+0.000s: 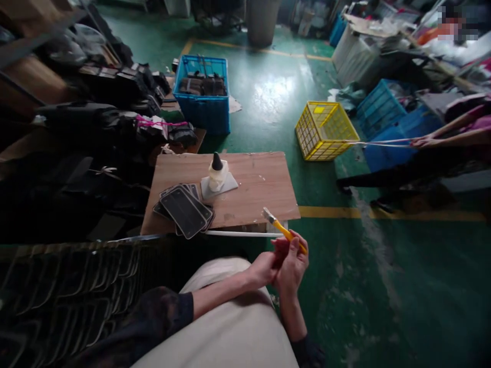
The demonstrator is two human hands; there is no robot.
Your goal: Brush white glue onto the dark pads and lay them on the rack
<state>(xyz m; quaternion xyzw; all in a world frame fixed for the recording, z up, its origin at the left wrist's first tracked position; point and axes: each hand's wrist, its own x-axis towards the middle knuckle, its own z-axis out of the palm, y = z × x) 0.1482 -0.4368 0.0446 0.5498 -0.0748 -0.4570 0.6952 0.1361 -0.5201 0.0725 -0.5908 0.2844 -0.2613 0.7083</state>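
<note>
My right hand (293,266) is closed around the yellow handle of a paintbrush (284,230), whose pale bristle end points up and left over the front edge of the wooden table (264,179). My left hand (264,268) rests against the right one at the wrist and palm; its fingers are largely hidden behind it. On the table lies a loose pile of dark rectangular panels (184,210) with light edges. Behind the pile, a whitish bottle (218,176) with a black cone-shaped tip stands on a pale flat piece (226,187).
Beyond the table stands a blue crate (203,112) holding dark items. At right, a person (433,140) pulls a yellow crate (326,135) by a cord. Stacked black goods (88,122) line the left side, and rows of dark panels (69,291) sit at lower left.
</note>
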